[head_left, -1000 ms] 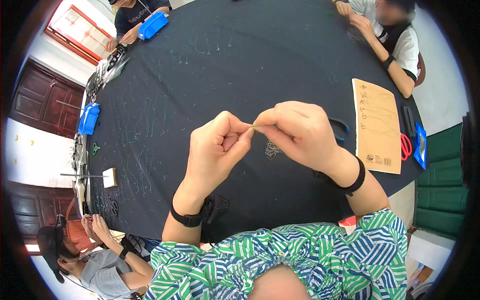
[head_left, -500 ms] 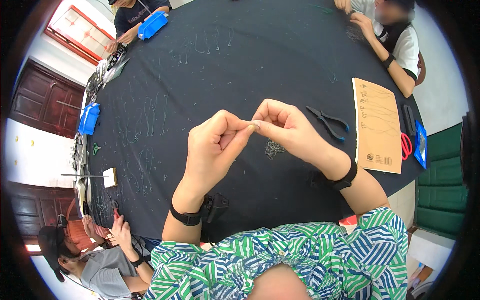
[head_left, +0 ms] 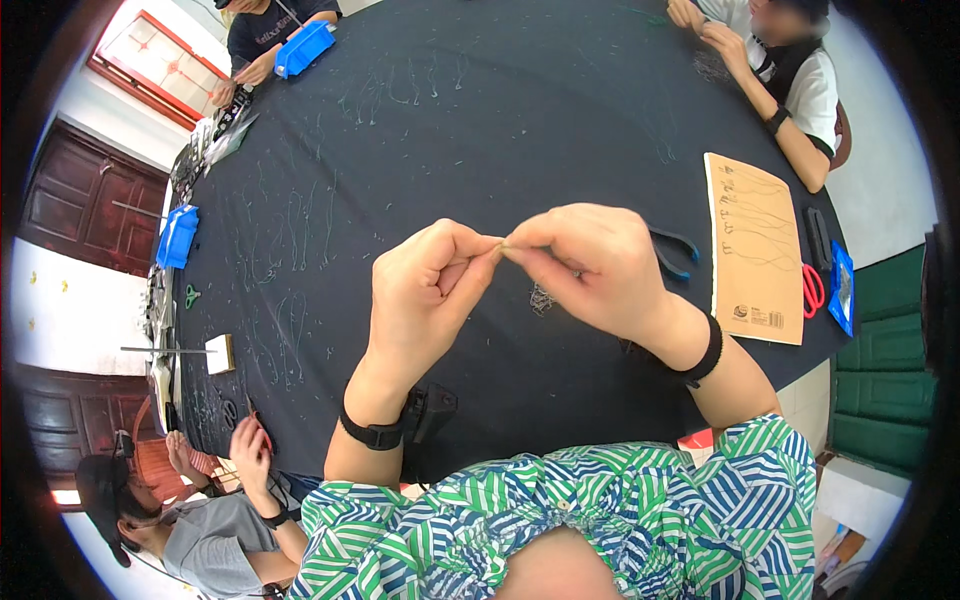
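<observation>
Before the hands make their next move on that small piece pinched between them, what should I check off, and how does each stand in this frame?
1. Left hand and right hand meet fingertip to fingertip above the table: ok.
2. Small piece pinched between them: barely visible; what it is, cannot tell.
3. Pliers within reach, beside the right hand: ok, partly hidden.
4. Small tangle lies on the cloth beneath the hands: ok.
5. Cardboard sheet and red scissors lie apart from the hands: ok.
</observation>
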Motion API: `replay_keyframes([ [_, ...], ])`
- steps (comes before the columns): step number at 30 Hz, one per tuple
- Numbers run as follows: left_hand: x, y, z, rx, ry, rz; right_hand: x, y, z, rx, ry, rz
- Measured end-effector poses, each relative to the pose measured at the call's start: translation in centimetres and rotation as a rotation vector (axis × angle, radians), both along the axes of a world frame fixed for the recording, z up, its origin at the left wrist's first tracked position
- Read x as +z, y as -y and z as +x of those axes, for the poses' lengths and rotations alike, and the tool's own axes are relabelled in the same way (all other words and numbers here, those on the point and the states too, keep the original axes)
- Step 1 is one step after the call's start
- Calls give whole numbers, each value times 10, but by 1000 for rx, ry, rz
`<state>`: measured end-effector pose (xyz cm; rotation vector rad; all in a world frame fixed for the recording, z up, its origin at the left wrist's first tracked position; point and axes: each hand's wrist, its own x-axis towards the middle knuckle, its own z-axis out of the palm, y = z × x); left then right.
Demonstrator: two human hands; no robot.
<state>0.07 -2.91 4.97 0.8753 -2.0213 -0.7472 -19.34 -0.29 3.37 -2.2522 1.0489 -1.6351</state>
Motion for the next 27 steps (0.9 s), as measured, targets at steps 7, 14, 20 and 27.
replay_keyframes([
  [7,-1,1,-1,-41,3,-57,5,1,-12,45,84,442],
  [14,-4,1,-1,-3,-44,-36,-14,5,-1,286,457,830],
  [20,-5,2,-1,57,-59,-25,-15,-8,7,199,201,533],
  [27,-2,3,-1,0,-16,-114,1,-4,-3,29,60,220],
])
